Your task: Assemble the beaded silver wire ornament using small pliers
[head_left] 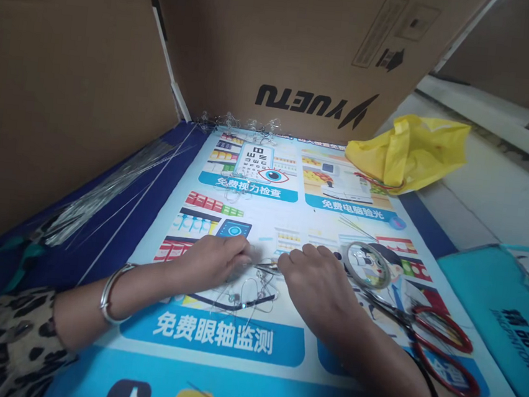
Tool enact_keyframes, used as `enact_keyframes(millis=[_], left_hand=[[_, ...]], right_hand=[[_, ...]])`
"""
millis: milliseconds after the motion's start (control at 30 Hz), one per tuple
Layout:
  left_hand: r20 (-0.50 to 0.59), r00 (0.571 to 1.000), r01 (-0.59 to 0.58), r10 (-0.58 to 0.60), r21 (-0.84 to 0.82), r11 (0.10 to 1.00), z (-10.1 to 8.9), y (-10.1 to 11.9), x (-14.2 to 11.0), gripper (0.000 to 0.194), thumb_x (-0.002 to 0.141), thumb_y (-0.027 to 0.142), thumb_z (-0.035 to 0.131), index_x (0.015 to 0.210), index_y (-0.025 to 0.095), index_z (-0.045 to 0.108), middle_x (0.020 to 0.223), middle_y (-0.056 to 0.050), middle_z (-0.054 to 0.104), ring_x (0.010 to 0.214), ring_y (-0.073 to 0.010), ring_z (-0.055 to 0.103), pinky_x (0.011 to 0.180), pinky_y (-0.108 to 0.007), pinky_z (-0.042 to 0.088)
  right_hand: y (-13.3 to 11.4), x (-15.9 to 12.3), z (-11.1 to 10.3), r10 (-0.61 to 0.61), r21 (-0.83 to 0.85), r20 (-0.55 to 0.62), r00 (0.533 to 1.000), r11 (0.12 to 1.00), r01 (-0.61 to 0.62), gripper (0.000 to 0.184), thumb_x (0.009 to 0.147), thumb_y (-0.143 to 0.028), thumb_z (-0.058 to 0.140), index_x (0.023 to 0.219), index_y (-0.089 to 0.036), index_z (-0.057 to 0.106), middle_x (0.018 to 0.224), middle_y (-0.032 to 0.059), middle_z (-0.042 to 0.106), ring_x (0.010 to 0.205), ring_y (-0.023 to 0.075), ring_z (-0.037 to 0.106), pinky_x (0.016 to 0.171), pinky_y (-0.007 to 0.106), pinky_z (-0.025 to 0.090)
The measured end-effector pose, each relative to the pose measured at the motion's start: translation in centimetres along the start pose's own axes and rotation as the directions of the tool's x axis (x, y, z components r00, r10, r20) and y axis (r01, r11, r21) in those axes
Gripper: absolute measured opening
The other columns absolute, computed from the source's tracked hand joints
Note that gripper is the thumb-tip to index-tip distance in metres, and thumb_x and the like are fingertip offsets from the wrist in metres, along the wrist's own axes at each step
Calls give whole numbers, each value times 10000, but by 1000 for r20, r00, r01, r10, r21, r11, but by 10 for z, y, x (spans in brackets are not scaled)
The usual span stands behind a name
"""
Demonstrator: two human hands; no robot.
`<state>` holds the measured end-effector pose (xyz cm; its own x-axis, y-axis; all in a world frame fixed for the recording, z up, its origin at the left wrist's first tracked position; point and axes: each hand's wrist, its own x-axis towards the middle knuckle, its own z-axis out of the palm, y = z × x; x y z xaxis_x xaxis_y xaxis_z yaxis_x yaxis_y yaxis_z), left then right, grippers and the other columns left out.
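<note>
My left hand (214, 259) and my right hand (315, 278) meet over a printed poster (232, 339) on the floor. Both have curled fingers pinching a small metal piece (267, 266) between them. Below it hangs thin wire with small clear beads (241, 296) and a dark cord. My left wrist wears a silver bangle (112, 293), my right wrist a dark band.
Red-handled scissors (442, 346) and a roll of clear tape (365, 264) lie right of my right hand. A bundle of thin wires (106, 189) lies at left. A yellow plastic bag (409, 151) sits at the back. Cardboard boxes (283, 44) wall the far side.
</note>
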<state>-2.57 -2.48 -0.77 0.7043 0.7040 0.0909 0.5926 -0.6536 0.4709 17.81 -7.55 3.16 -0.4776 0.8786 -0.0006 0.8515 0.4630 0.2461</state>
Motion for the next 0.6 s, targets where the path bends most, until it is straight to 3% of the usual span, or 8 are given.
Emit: enact_keyframes(millis=[200,433,600], left_hand=[[5,999,39,-39,-289,956,-6,-1,2,183,906,287,342,806,183,455,701,10,529,610,-108,477,560,-234,352],[7,997,74,-79,-431,899,-7,-1,0,173,899,287,354,784,184,432,693,23,488,612,-98,438,565,-221,357],[-11,992,109,-125,-410,906,-7,0,0,168,896,292,351,783,188,420,683,26,478,611,-105,431,557,-226,343]], right_hand=[[3,-2,1,-1,17,-53,999,1000,2,136,765,-77,499,704,-183,560,664,27,589,627,158,456,572,304,172],[7,-3,2,-32,4,-120,992,999,33,142,774,-75,498,704,-191,544,647,17,563,632,165,436,583,307,176],[8,-2,1,-76,-18,-135,988,997,74,150,816,-89,467,743,-191,549,685,19,568,649,173,427,595,313,185]])
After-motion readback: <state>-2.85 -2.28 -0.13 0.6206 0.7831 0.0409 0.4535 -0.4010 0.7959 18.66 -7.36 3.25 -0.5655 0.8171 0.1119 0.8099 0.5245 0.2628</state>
